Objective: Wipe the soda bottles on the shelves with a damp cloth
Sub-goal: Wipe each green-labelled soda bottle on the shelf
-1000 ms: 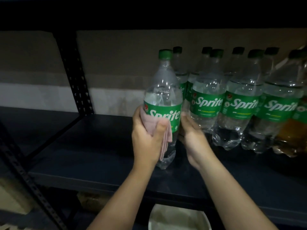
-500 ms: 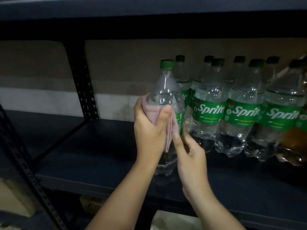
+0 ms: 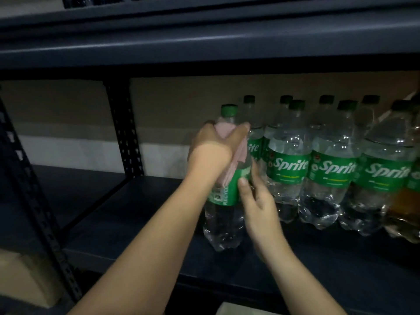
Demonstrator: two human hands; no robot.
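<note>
Evidently the pink cloth (image 3: 223, 130) is wrapped by the left hand (image 3: 218, 151) around the shoulder of the leftmost bottle (image 3: 225, 196), which is steadied by the right hand (image 3: 256, 201) gripping its label for wiping.

Left hand (image 3: 212, 148) gripping pink cloth (image 3: 223, 130) around Sprite bottle (image 3: 225, 196) shoulder, right hand (image 3: 256, 201) holding its label

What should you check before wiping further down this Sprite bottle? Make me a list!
1. Pink cloth pressed on the bottle's shoulder by the left hand: ok.
2. Right hand steadying the held Sprite bottle at its label: ok.
3. Bottle base on the shelf: cannot tell.
4. Green cap on: ok.
5. Cloth damp: cannot tell.
6. Neighbouring Sprite bottles upright: ok.
</note>
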